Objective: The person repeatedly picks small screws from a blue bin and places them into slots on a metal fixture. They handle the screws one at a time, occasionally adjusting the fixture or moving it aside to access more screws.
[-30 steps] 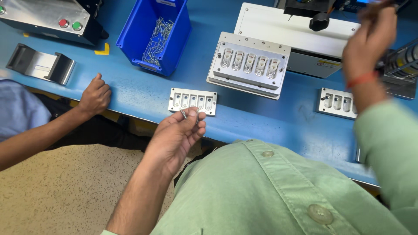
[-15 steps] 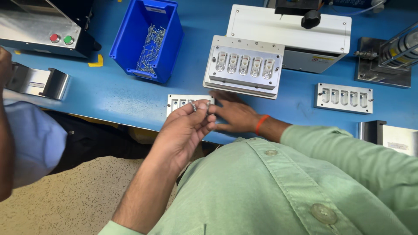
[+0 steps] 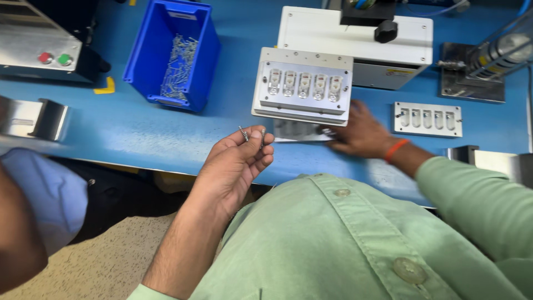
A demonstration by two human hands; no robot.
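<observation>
My left hand (image 3: 239, 164) is raised above the near table edge, palm up. Its fingertips pinch two small metal screws (image 3: 245, 133). My right hand (image 3: 358, 133), with an orange band on the wrist, lies low on the blue table (image 3: 166, 139). Its fingers grip the right end of a small slotted metal plate (image 3: 293, 132). That plate sits just in front of a larger grey fixture (image 3: 304, 86) holding a row of several small metal parts, and is partly tucked under the fixture's front edge.
A blue bin (image 3: 145, 53) of loose screws stands at the back left. Behind the fixture is a white machine (image 3: 311, 33). Another slotted plate (image 3: 426, 118) lies to the right. A control box (image 3: 33, 47) and a metal bracket (image 3: 33, 119) sit far left. A co-worker's arm (image 3: 22, 233) shows at the lower left.
My right hand has drawn away from my left hand and moved right, taking the small plate along the table. My left hand has turned up, showing the screws.
</observation>
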